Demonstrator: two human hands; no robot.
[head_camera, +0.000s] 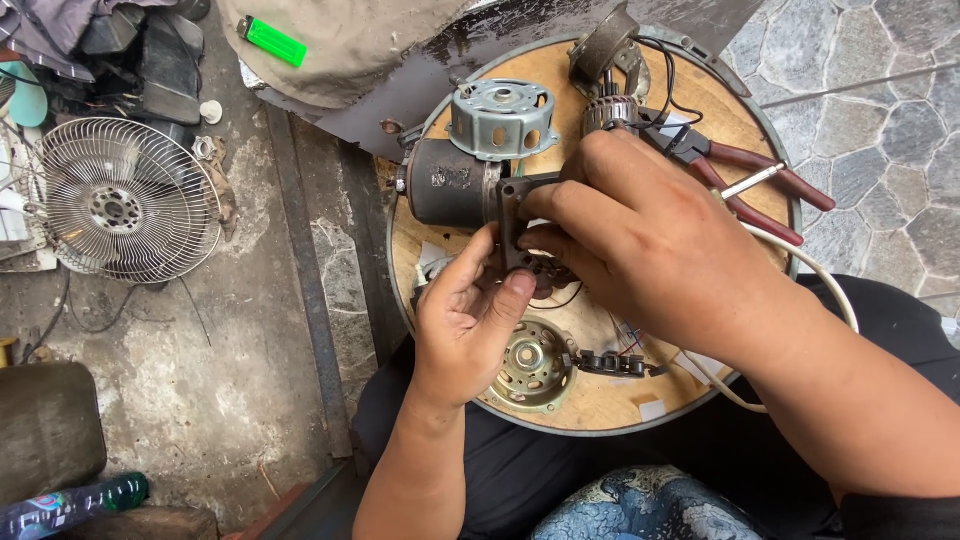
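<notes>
Both hands meet over a round wooden board (600, 400). My left hand (465, 325) and my right hand (640, 235) together grip a dark square motor stator (517, 218) with copper windings, held just above the board. Behind it lies a dark cylindrical motor body (440, 182). A silver motor end cover (502, 117) sits at the board's far edge. Beside it lies a rotor (612, 112) with its shaft. Below my left thumb rests a second, yellowish end cover (535, 365). A small black terminal strip (612, 364) lies next to it.
Red-handled pliers (750, 175) lie at the board's right. A white cable (810, 265) curves past my right wrist. A wire fan guard (125, 200) lies on the concrete at left. A green lighter (273, 42) sits on cloth at top. A green bottle (75, 503) lies at bottom left.
</notes>
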